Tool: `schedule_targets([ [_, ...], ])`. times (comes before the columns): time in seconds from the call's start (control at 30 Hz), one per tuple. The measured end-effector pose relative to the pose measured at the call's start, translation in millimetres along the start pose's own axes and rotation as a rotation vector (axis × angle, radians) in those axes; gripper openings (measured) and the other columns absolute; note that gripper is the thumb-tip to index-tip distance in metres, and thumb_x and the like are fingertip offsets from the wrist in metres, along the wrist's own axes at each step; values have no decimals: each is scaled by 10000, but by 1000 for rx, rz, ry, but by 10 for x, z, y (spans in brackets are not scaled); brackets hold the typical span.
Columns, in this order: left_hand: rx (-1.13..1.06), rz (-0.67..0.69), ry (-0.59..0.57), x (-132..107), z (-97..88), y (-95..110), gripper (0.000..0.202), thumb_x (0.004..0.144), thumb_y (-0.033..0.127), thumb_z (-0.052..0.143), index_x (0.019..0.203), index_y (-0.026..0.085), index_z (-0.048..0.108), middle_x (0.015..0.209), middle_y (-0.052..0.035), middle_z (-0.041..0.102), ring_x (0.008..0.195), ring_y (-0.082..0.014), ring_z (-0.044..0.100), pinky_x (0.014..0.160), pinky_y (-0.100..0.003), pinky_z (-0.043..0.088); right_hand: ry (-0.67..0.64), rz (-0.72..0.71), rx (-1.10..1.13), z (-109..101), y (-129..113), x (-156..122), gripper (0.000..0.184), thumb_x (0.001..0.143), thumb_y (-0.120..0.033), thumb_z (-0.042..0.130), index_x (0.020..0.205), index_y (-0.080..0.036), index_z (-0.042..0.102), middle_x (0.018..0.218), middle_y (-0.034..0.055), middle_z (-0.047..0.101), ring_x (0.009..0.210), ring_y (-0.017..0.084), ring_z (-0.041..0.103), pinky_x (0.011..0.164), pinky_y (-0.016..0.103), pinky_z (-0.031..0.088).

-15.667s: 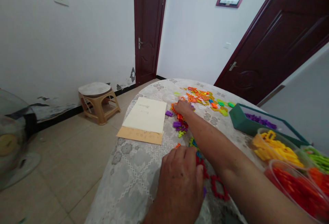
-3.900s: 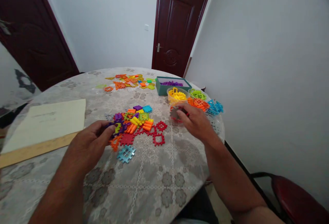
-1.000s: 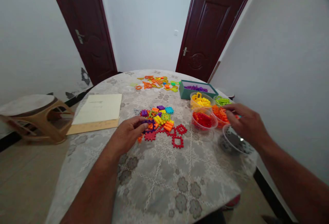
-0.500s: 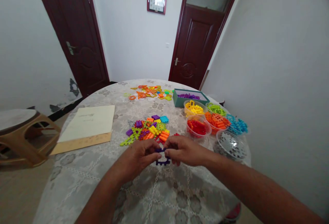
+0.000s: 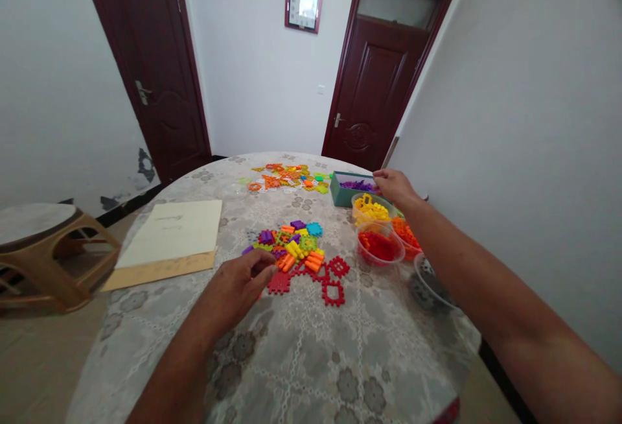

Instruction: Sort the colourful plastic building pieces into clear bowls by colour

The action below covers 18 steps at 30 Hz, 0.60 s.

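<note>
Beside the near-left edge of a mixed pile of plastic building pieces (image 5: pixel 296 246), my left hand (image 5: pixel 238 281) is open, thumb and fingers loosely curved and apart. A red grid piece (image 5: pixel 279 282) lies by its fingertips. My right hand (image 5: pixel 394 187) reaches over the right end of a green box (image 5: pixel 343 197) that holds purple pieces (image 5: pixel 357 186). Its fingers point left and look apart, with no piece visible in them; the lower fingers are partly hidden. A red square frame piece (image 5: pixel 333 293) and a red piece (image 5: pixel 339 266) lie near the pile.
Under my right arm stand clear tubs of yellow pieces (image 5: pixel 372 209), red pieces (image 5: pixel 379 246), orange pieces (image 5: pixel 406 233) and dark grey pieces (image 5: pixel 430 284). More loose pieces (image 5: pixel 286 177) lie at the far side. Paper sheets (image 5: pixel 170 233) rest on the left; a stool (image 5: pixel 43 236) stands beyond the table (image 5: pixel 301 359).
My right hand has moved from the near middle to the green box. The dark purple frame piece is no longer between my hands. My left hand has shifted left, uncovering red pieces.
</note>
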<state>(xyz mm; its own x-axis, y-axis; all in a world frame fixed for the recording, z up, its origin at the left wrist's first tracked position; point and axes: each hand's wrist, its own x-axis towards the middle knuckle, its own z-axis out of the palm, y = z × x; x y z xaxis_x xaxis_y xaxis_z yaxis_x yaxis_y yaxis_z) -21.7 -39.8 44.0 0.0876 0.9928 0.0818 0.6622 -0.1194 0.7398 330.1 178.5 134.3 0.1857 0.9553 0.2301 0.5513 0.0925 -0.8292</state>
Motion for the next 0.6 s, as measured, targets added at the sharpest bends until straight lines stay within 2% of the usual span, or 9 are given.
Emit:
schedule_targets([
  [0.07,18,-1,8,-2,-5,-11,325,957,495,543,1066,256,735,954,-19,786,850,-219,704,778,-315,487,-44,-65,-31,41,19,-260,217,932,-92,578,1099,-110,715,899,79,740,703,126,682,647,226,551],
  [0.17,29,13,21,-6,0,-7,320,960,478,543,1073,246,733,969,-20,784,859,-209,697,797,-310,480,-288,-240,-170,172,79,-875,225,963,-175,570,1114,-171,737,1014,83,765,785,159,722,707,266,577],
  [0.23,35,15,17,-10,6,2,320,962,467,538,1089,244,730,961,-20,782,847,-204,691,794,-309,475,-463,-359,-332,299,168,-1319,248,969,-222,586,1162,-195,739,1120,97,767,945,207,737,854,330,583],
  [0.33,54,18,6,-19,11,22,317,959,454,541,1094,241,732,959,-22,780,844,-206,688,782,-309,468,-566,-444,-530,514,380,-1808,375,962,-251,598,1319,-171,683,1335,156,695,1217,282,664,1061,421,504],
  [0.4,62,28,5,-24,15,29,314,960,459,545,1085,240,731,968,-25,781,855,-209,692,779,-309,466,-582,-422,-605,628,536,-1951,549,945,-333,645,1459,-153,583,1492,196,581,1342,330,582,1110,454,462],
  [0.47,62,46,11,-23,23,23,314,966,465,544,1081,240,730,988,-30,783,878,-213,699,787,-309,468,-587,-371,-648,691,663,-1979,724,911,-454,701,1542,-161,499,1579,214,486,1406,371,517,1120,475,440],
  [0.53,62,59,12,-17,35,4,317,974,465,540,1092,240,730,1016,-35,785,911,-216,705,803,-311,472,-591,-330,-663,705,743,-1960,775,892,-546,713,1541,-180,501,1541,216,514,1379,384,531,1096,473,442],
  [0.6,68,64,9,-10,53,-21,315,978,450,540,1116,241,731,1040,-40,785,935,-217,707,819,-313,474,-606,-317,-655,689,783,-1951,737,886,-556,718,1504,-195,540,1428,202,589,1282,364,589,1041,445,460],
])
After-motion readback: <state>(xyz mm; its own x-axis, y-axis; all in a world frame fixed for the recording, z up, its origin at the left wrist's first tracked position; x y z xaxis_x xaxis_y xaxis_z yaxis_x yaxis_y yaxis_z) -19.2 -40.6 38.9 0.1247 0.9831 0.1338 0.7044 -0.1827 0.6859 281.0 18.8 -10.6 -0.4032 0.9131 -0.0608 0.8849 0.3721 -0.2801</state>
